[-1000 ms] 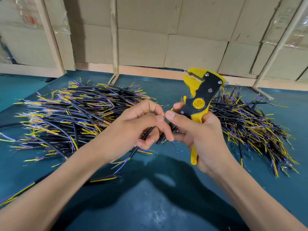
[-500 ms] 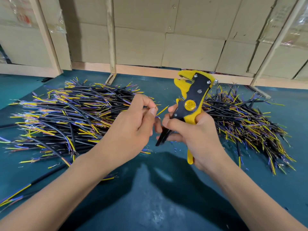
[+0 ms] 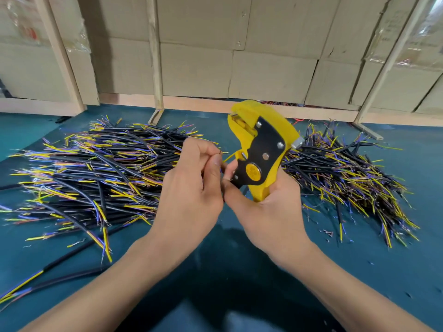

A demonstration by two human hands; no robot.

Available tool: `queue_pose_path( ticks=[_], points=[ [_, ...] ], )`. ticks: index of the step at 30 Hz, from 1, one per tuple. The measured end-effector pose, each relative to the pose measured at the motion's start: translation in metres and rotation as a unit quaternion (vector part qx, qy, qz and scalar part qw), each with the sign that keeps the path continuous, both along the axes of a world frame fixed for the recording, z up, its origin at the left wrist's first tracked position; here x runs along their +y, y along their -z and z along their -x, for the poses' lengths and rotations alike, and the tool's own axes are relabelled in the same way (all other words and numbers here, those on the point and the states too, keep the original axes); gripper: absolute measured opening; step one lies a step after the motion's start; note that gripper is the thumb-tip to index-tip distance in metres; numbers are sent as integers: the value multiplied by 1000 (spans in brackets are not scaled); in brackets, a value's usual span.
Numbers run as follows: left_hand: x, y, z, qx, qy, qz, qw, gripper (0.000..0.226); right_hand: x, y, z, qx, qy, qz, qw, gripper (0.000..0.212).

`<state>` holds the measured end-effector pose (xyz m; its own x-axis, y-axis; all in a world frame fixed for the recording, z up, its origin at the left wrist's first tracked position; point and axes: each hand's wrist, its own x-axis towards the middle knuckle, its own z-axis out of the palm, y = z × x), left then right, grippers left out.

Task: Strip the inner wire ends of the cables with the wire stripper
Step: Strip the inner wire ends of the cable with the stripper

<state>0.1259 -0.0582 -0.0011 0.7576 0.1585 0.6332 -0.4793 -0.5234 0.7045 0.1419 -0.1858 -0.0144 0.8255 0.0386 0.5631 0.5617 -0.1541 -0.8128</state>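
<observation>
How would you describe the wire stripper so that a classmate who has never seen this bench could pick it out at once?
Start at the teal table, between the two heaps of black cables. The wire stripper stands upright there, gripped by the right hand beside the left hand. Only it is chunky and yellow, with a black riveted plate.

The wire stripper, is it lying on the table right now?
No, the wire stripper is held upright above the green table, its yellow handles gripped in the right hand.
</observation>
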Motion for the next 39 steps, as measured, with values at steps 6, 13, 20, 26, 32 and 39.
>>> queue_pose_path(
  ticks=[6,13,20,26,32,39],
  points=[
    [-4,-3,-2,86,53,173,980,10,0,6,-6,-70,-12,47,996,41],
    [0,-13,-8,153,146,295,932,12,-2,9,-6,-62,1,36,997,24],
    [5,-18,-8,148,138,368,907,18,-1,6,-4,-16,-65,-56,996,18],
    [10,-18,-11,155,180,433,869,33,-1,2,-5,25,-115,-138,983,7],
    [21,-24,-17,163,253,521,799,24,-3,2,-13,193,-250,-270,910,9],
    [25,-20,-18,165,287,520,788,19,-5,-3,-12,165,-236,-215,933,13]
  ],
)
